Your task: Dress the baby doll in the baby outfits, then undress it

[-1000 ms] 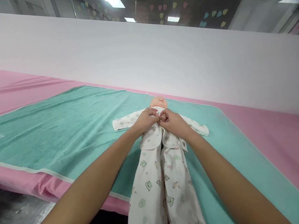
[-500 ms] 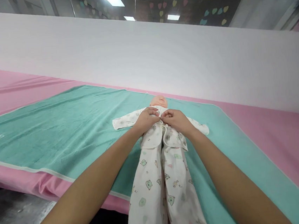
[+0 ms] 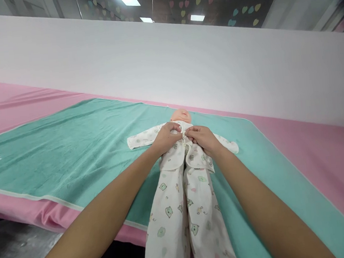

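A baby doll (image 3: pixel 181 115) lies on its back on a teal towel (image 3: pixel 70 143), dressed in a white romper (image 3: pixel 179 209) printed with small animals. My left hand (image 3: pixel 167 138) and my right hand (image 3: pixel 202 139) meet over the doll's chest, just below its chin. Each hand pinches one edge of the romper's front opening, fingers closed on the cloth. The sleeves spread out to both sides, and the legs hang toward me past the towel's near edge.
The towel lies on a pink sheet (image 3: pixel 314 152) covering a wide surface. A long white wall or panel (image 3: pixel 184 63) rises behind it. Grey floor (image 3: pixel 13 249) shows at lower left. Ceiling lights and paper hearts are far off at the top.
Both hands have stayed pinched together at the doll's chest, with only small finger movement. The view shifted slightly.
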Motion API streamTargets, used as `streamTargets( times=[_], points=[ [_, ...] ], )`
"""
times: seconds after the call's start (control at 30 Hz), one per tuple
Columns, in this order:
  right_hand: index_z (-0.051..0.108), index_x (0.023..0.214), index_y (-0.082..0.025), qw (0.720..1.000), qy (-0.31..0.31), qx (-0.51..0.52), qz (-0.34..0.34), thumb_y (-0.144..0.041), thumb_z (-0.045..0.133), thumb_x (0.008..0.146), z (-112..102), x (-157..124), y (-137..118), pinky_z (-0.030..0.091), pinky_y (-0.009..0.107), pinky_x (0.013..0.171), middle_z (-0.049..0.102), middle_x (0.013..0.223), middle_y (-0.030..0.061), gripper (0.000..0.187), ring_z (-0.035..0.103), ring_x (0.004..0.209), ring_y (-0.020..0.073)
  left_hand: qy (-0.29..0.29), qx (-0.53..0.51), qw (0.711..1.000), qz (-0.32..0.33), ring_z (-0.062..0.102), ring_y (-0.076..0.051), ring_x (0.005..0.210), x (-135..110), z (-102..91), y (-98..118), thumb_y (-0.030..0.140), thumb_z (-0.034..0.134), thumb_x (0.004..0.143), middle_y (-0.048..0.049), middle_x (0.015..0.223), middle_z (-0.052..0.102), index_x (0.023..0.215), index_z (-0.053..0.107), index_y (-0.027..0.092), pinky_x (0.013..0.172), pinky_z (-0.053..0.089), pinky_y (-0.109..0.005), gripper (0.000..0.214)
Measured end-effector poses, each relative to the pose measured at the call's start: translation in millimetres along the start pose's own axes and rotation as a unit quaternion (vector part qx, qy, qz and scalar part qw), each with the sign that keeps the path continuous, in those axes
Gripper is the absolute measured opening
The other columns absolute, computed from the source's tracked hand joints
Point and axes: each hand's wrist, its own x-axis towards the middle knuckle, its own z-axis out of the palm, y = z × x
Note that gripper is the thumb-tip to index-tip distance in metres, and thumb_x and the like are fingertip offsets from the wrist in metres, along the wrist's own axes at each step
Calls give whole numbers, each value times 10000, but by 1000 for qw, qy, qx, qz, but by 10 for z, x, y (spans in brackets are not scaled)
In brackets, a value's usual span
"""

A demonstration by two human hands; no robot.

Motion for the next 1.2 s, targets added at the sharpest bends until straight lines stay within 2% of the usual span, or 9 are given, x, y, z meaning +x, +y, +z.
streamTargets(
  times=[0.17,0.33,0.47,0.57,0.67,0.73,0.83,0.97,1.2],
  points=[
    [595,667,-165,999,-21,37,-6,-354,676,676,-28,-17,0,286,218,486,487,584,-37,206,364,498,67,-8,-16,1000,19,521,-186,1120,-8,-23,-37,291,576,751,-3,1153,595,781,580,213,1010,358,-330,83],
    [596,728,-178,1000,5,11,-10,-406,692,677,-3,-14,19,304,223,493,513,593,-34,253,385,500,76,-14,-32,999,32,519,-184,1129,13,-16,-93,320,538,796,-12,1162,592,800,606,218,1029,347,-343,123],
    [546,668,-179,999,3,-36,-36,-477,610,746,0,-76,-35,320,230,513,510,606,-25,314,397,519,83,-20,-40,998,35,514,-192,1142,11,-45,-102,346,517,812,-12,1185,583,796,606,222,1035,350,-353,154],
    [507,628,-187,986,-34,-159,-45,-546,574,752,-4,-177,-162,305,237,495,495,600,-24,385,401,527,94,-73,-35,996,36,478,-217,1196,-9,-140,-59,374,558,783,-1,1252,541,750,629,226,1051,338,-349,167],
    [471,588,-195,951,-85,-296,-31,-589,625,680,-13,-265,-302,247,250,448,455,566,-33,433,369,496,95,-158,-12,986,50,402,-251,1274,-26,-262,14,388,574,768,17,1353,462,764,684,241,1071,318,-341,184],
    [480,583,-195,934,-122,-335,-16,-576,644,662,-35,-292,-369,235,258,438,464,567,-29,421,370,485,96,-212,10,976,56,340,-267,1321,-32,-323,62,418,570,774,21,1410,407,801,704,251,1091,287,-358,216],
    [529,618,-194,933,-197,-301,7,-506,637,695,-105,-290,-415,280,259,452,503,589,-17,339,422,506,107,-259,46,963,60,258,-276,1366,-39,-351,105,477,590,760,20,1462,341,842,710,272,1119,226,-394,251],
    [567,658,-190,949,-247,-192,30,-418,674,678,-207,-258,-384,367,256,507,531,628,-14,253,485,562,115,-250,76,962,80,219,-259,1385,-41,-300,104,481,652,714,13,1464,338,814,705,285,1128,192,-408,226],
    [611,769,-165,982,-173,-71,22,-450,641,729,-199,-330,-143,289,221,450,498,513,-37,290,420,464,83,-227,85,967,82,249,-263,1373,-46,-257,103,434,690,683,10,1442,376,776,711,281,1122,213,-417,180]
  ],
)
